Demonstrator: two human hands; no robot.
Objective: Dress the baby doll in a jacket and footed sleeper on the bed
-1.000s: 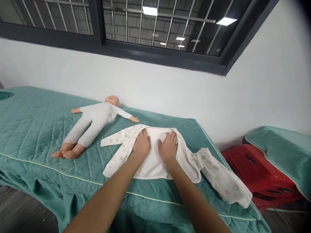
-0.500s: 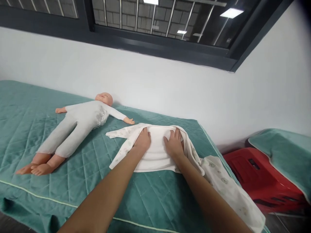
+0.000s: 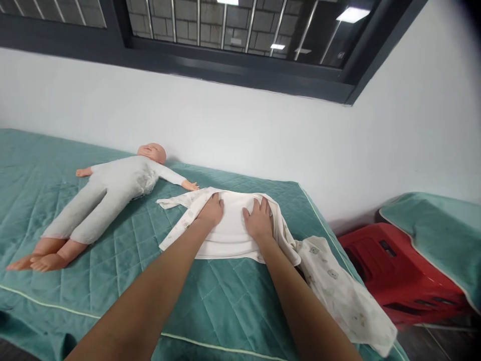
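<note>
A small white baby top (image 3: 230, 225) with a faint print lies spread on the green quilted cover, its plain inner side facing up. My left hand (image 3: 213, 209) rests on the left part of the cloth, fingers pointing away from me. On the right part lies my right hand (image 3: 259, 219), open, with its fingers spread over the fabric. One sleeve stretches left, close to the hand of a baby doll (image 3: 116, 178) lying on its back in a white suit. White printed baby trousers (image 3: 343, 291) lie right of the top, partly behind my right forearm.
The green quilted cover (image 3: 124, 281) reaches back to a white wall (image 3: 233, 130) under a dark-framed, barred window (image 3: 233, 55). Beyond the right edge stands a red plastic stool or chair (image 3: 398, 265), partly covered by green cloth (image 3: 432, 230).
The view has shifted slightly, so the doll and clothes appear farther left. Both hands remain on the top, and the right fingers look a little more spread.
</note>
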